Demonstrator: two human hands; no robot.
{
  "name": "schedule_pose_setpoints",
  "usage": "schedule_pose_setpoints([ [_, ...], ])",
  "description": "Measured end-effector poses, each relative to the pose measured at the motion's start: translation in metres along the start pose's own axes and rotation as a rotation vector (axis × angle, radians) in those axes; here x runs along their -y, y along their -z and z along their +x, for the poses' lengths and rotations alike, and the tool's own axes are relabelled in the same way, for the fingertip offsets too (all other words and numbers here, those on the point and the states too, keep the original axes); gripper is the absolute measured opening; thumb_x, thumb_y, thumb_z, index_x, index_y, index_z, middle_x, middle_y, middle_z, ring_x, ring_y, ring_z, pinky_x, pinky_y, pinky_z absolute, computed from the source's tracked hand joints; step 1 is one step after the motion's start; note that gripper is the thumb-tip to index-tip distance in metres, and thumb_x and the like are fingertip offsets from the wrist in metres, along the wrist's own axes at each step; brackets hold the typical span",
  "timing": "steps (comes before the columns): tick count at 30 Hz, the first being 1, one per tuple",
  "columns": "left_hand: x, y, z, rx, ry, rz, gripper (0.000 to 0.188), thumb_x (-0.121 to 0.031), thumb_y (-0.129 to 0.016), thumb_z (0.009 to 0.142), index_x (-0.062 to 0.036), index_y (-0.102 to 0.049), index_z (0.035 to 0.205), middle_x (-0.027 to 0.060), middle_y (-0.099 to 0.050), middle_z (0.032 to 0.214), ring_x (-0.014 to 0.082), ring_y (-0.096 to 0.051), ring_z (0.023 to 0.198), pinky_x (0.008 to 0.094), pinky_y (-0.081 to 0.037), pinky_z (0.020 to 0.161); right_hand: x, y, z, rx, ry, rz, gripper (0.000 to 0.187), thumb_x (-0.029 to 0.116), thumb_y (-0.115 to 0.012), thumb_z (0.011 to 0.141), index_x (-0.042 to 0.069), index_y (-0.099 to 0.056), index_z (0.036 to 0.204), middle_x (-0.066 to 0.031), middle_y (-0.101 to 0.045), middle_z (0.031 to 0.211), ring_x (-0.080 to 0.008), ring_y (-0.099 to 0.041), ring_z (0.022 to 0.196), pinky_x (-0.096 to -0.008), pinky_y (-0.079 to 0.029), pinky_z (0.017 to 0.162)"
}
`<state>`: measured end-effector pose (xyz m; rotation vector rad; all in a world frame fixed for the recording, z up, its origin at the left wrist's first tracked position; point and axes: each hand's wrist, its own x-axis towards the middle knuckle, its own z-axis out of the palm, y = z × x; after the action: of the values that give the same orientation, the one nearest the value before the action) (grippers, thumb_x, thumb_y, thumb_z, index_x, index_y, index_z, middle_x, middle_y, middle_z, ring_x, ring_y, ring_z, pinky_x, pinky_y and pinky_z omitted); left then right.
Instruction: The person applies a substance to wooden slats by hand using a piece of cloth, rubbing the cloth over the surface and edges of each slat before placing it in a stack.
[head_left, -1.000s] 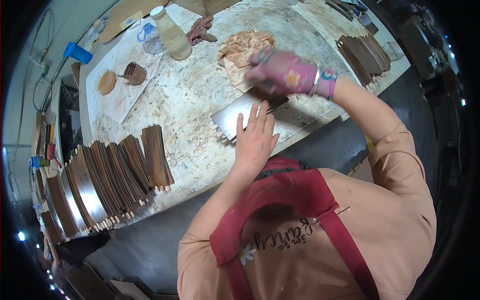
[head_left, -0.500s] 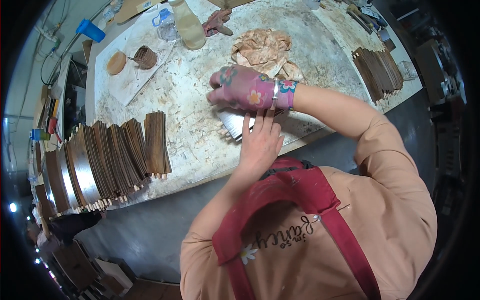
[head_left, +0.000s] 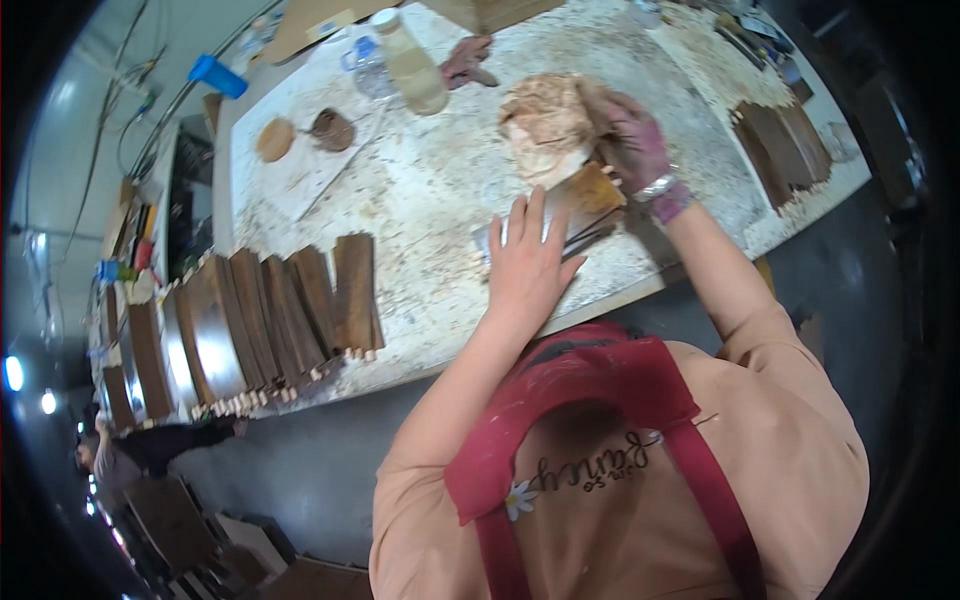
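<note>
A dark brown wooden board (head_left: 590,194) with light pegs at its end lies near the table's front edge, its surface shiny. My bare left hand (head_left: 526,262) rests flat on it, fingers spread. In a purple patterned glove, my right hand (head_left: 637,143) grips the side of a crumpled, brown-stained cloth (head_left: 545,128) just beyond the board. Its fingertips are partly hidden by the cloth.
Rows of dark boards with pegs (head_left: 235,325) stand at the left, another stack (head_left: 780,150) at the right. Farther back are a yellowish bottle (head_left: 413,65), a clear jug (head_left: 369,70), a spare glove (head_left: 469,62), a brown-stained pot (head_left: 332,130) and a round sponge (head_left: 275,140).
My right hand has moved off the board to the right and taken hold of the cloth, which is now bunched up. My left hand stays on the board. The whole view has shifted slightly.
</note>
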<state>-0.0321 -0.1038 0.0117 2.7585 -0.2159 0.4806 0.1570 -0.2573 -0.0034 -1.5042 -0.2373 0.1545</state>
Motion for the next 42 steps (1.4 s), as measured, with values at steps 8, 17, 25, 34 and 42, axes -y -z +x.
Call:
schedule_pose_setpoints([
  [8, 0.062, 0.057, -0.033, 0.02, 0.362, 0.008, 0.057, -0.022, -0.074, 0.079, -0.0082, -0.052, 0.13, 0.0199, -0.053, 0.13, 0.0386, -0.052, 0.118, 0.0471, -0.042, 0.099, -0.004, 0.064, -0.024, -0.103, 0.116, 0.005, 0.044, 0.014, -0.074, 0.084, 0.002, -0.061, 0.125, -0.0076, -0.063, 0.118, -0.0194, -0.062, 0.104, -0.0294, -0.051, 0.09],
  [17, 0.178, 0.055, -0.145, -0.016, 0.692, 0.361, 0.072, -0.017, -0.076, 0.08, -0.0066, -0.04, 0.142, 0.027, -0.048, 0.134, 0.0439, -0.048, 0.121, 0.0461, -0.041, 0.102, -0.02, 0.069, -0.074, -0.064, -0.214, 0.341, 0.038, 0.025, -0.069, 0.089, 0.003, -0.062, 0.119, -0.0059, -0.064, 0.108, -0.0148, -0.059, 0.099, -0.0304, -0.049, 0.087],
  [25, 0.095, 0.061, -0.039, -0.103, 0.305, 0.129, 0.063, -0.025, -0.071, 0.085, -0.0032, -0.047, 0.139, 0.0228, -0.046, 0.142, 0.041, -0.04, 0.134, 0.0503, -0.03, 0.112, 0.032, 0.029, -0.088, 0.005, -0.232, 0.022, 0.033, 0.027, -0.072, 0.088, -0.001, -0.067, 0.105, -0.0035, -0.063, 0.089, -0.0102, -0.056, 0.083, -0.0244, -0.046, 0.072],
  [34, 0.036, 0.003, 0.022, 0.388, 0.045, -0.026, 0.053, -0.029, -0.055, 0.095, -0.0167, -0.042, 0.144, 0.0169, -0.048, 0.141, 0.0388, -0.055, 0.116, 0.0445, -0.048, 0.093, 0.024, 0.006, -0.065, 0.158, 0.226, -0.717, 0.042, 0.044, -0.059, 0.091, 0.004, -0.069, 0.1, -0.0187, -0.065, 0.098, -0.0353, -0.061, 0.094, -0.0411, -0.047, 0.084],
  [42, 0.058, 0.0, 0.04, 0.494, 0.048, -0.155, 0.056, -0.033, -0.056, 0.094, -0.0156, -0.041, 0.145, 0.0234, -0.059, 0.122, 0.0409, -0.06, 0.104, 0.0453, -0.048, 0.088, 0.054, 0.046, -0.136, 0.329, 0.012, -0.733, 0.04, 0.026, -0.07, 0.085, 0.005, -0.063, 0.118, -0.014, -0.062, 0.103, -0.0273, -0.061, 0.094, -0.0371, -0.05, 0.083],
])
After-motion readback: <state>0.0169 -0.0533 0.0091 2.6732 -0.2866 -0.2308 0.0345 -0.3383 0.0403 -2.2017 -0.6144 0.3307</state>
